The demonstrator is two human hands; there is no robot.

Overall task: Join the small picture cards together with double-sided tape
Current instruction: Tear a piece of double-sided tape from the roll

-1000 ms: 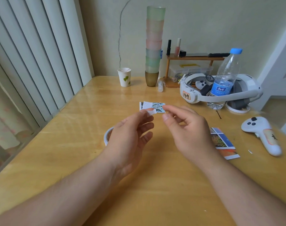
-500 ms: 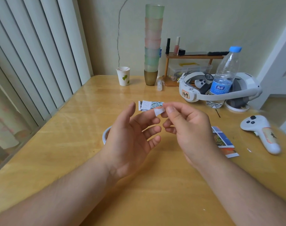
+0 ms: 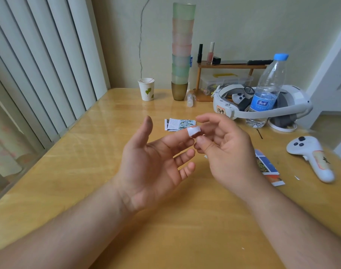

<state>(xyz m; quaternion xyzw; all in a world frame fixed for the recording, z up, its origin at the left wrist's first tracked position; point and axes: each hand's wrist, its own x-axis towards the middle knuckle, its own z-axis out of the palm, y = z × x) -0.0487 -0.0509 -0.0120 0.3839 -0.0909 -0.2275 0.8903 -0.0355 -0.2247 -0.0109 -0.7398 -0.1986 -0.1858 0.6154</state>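
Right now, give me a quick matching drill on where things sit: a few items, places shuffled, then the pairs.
Things:
1. piece of tape
2. paper cup
3. water bottle
4. controller

Places:
A. inside the headset's band
B. stuck on the left index fingertip
C. table's right edge
D. left of the stacked cups

Pairs: 1-B, 2-D, 3-A, 4-C
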